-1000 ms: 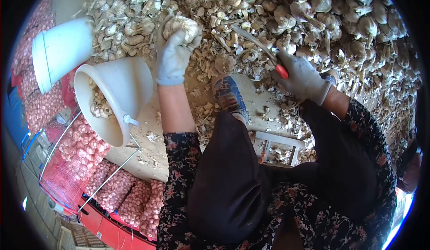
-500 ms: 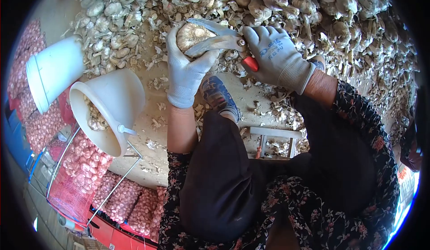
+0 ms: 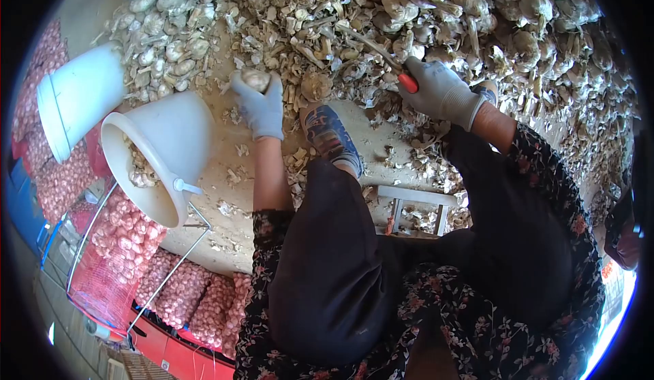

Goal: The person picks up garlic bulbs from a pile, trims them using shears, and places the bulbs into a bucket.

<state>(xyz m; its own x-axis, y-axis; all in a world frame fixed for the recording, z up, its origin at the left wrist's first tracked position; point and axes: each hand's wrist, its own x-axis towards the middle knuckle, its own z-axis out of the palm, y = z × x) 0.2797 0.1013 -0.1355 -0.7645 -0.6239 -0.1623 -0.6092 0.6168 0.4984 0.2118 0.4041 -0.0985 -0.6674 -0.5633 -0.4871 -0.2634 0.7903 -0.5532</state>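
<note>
My left hand point(image 3: 261, 113), in a pale work glove, is closed round a garlic bulb point(image 3: 256, 80), whose whitish top shows between thumb and fingers. Gripped in my gloved right hand point(image 3: 441, 92) is a pair of pruning shears point(image 3: 373, 45) with a red handle end. The shears' blades point up and left over the garlic heap point(image 3: 470, 12), apart from my left hand. Between the two hands, just beyond my shoe, a round brownish piece point(image 3: 316, 87) sits among the dry skins and cut stems.
On the left, a white bucket point(image 3: 180, 131) lies tilted in a metal frame, with garlic pieces inside. Another pale bucket point(image 3: 85, 97) stands beyond it. Net sacks of pinkish garlic point(image 3: 184, 295) line the lower left. A low metal stool point(image 3: 417, 196) is between my legs.
My left hand has moved left and down with the bulb, off the shears. My right hand has shifted right, carrying the shears away. The round piece now shows between them.
</note>
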